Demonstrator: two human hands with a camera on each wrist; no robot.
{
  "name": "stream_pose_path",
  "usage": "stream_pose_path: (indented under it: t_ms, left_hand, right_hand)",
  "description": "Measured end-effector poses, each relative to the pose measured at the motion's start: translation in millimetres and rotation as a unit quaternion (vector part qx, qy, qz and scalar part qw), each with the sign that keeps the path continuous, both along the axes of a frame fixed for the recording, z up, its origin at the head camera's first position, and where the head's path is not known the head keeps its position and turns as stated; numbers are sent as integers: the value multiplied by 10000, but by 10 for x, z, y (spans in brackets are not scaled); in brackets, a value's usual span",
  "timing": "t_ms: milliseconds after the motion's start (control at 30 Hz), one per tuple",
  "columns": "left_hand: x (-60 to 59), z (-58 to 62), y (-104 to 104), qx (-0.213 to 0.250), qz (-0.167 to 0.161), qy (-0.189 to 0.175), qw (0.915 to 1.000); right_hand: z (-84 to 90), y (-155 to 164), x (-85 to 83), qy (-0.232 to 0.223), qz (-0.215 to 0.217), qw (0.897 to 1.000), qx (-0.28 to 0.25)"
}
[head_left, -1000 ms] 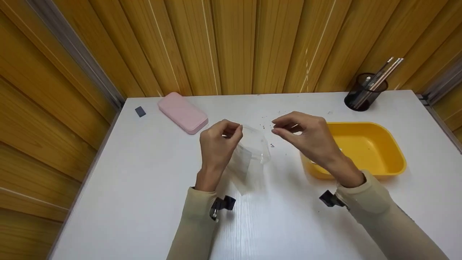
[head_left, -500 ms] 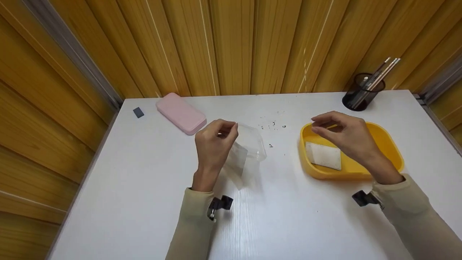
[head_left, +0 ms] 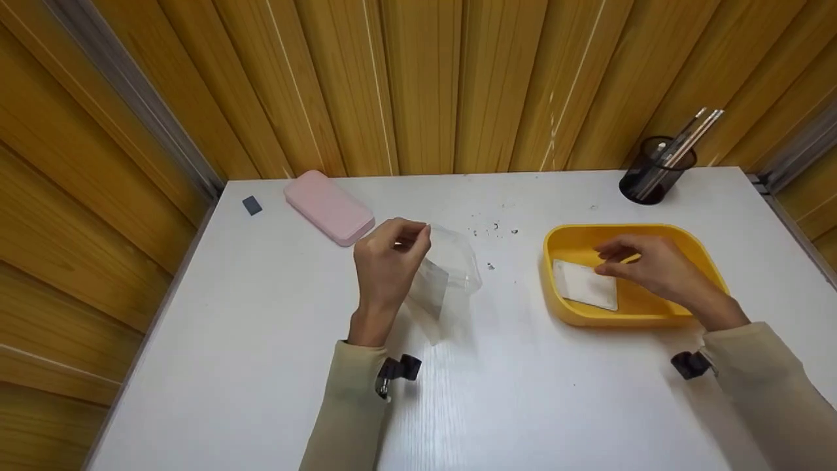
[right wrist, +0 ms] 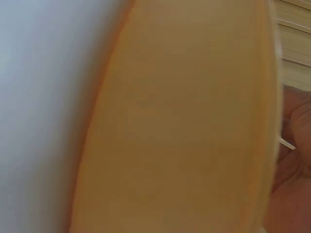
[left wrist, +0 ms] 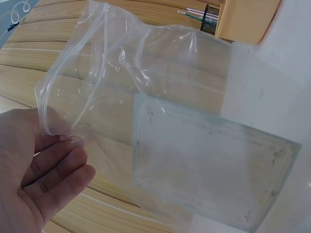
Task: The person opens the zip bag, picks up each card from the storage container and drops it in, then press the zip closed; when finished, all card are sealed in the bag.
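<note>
One bag [head_left: 446, 281] between two hands [head_left: 389, 265] [head_left: 660, 267].

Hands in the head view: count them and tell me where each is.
2. The left hand pinches the clear bag, left of the yellow tray; the right hand is over that tray, close to the white plate. Both are in plain view.

At right in the right wrist view, the blurred yellow tray [right wrist: 180, 116] partly hides the right hand [right wrist: 294, 170] (cut off by the edge).
</note>
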State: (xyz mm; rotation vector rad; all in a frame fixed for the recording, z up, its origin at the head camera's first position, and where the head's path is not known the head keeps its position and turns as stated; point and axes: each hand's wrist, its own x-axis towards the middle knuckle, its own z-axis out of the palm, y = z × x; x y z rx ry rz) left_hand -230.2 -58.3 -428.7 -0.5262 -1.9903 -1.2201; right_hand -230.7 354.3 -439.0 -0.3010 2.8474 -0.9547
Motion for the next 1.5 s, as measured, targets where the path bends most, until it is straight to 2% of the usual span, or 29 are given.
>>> stream_pose_path:
  t_ms: [133, 433, 633, 867, 1000, 1267, 1367, 1500]
  left_hand:
    - [-19, 0, 8, 36, -50, -32, 10000]
    - [-81, -33, 28, 14, 38, -213, 9998]
    - [-125, -89, 35, -118, 98, -388, 9991]
    - [-146, -139, 37, -153, 119, -356, 9992]
    - [-151, -116, 26, -154, 103, -310, 9993]
    - [-118, -66, -3, -61, 71, -318, 9994]
    - [-103, -63, -6, -49, 56, -309, 9995]
    - [-97, -65, -15, -56, 49, -293, 9995]
  right_hand:
    - [-61, 85, -11, -354, 9, 9990, 276]
    - [-149, 199, -4, -614, 104, 9951, 770]
    - [-184, 193, -34, -705, 100, 9936, 874]
    - [-196, 221, -39, -709, -77, 9953, 651]
    - [-172, 261, -27, -653, -156, 9968, 440]
    - [-72, 280, -4, -630, -173, 9972, 375]
    - [-28, 278, 9, -521, -110, 9983, 237]
    - [15, 263, 27, -161, -41, 9998, 81]
